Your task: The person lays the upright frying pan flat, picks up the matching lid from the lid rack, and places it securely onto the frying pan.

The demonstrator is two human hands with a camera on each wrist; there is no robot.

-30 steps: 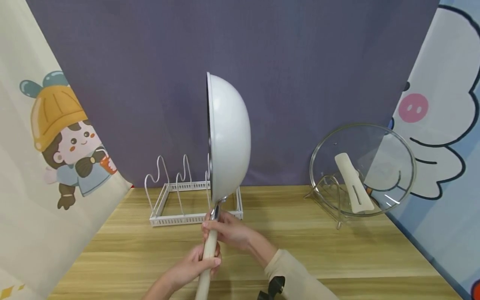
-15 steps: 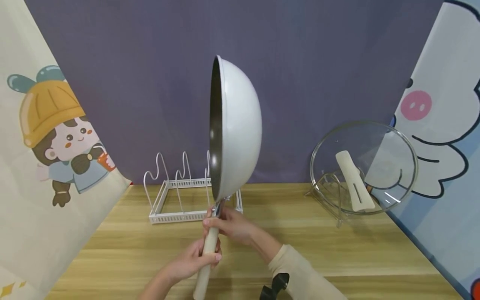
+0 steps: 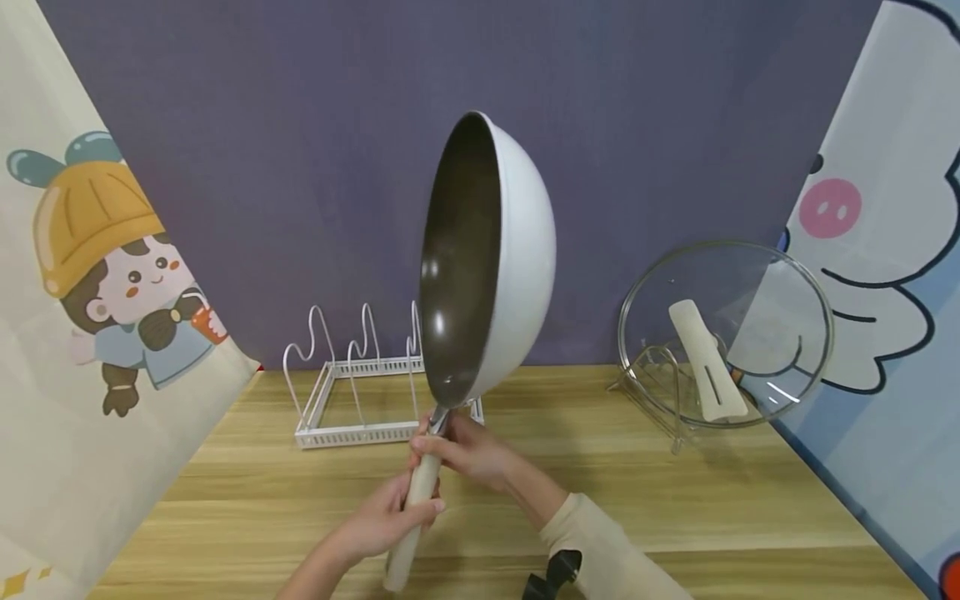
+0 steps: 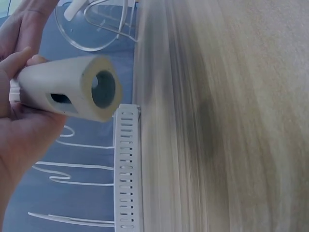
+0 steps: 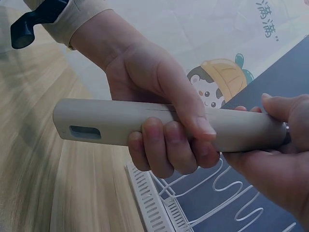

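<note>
A deep wok [image 3: 525, 267], white outside and dark inside, is held up on edge above the table, its inside facing left and partly toward me. My left hand [image 3: 382, 517] grips the cream handle [image 3: 405, 554] around its middle, fingers wrapped under and thumb along the top. Closer to the pan, my right hand [image 3: 472, 450] holds the same handle where it meets the metal joint. In the left wrist view the hollow handle end [image 4: 104, 89] points out past the left hand. The right wrist view shows the left hand's fingers [image 5: 166, 145] curled round the handle.
Behind the wok, partly hidden by it, a white wire rack [image 3: 352, 433] with upright loops stands on the wooden table [image 3: 247, 508]. At the right a glass lid [image 3: 780, 333] with a cream handle leans in a metal stand [image 3: 677, 400]. A dark backdrop [image 3: 300, 167] rises behind.
The wok has turned about its handle, so much more of its dark inside shows, and its bowl has shifted to the right. Both hands keep their grip. Rack and lid stay put.
</note>
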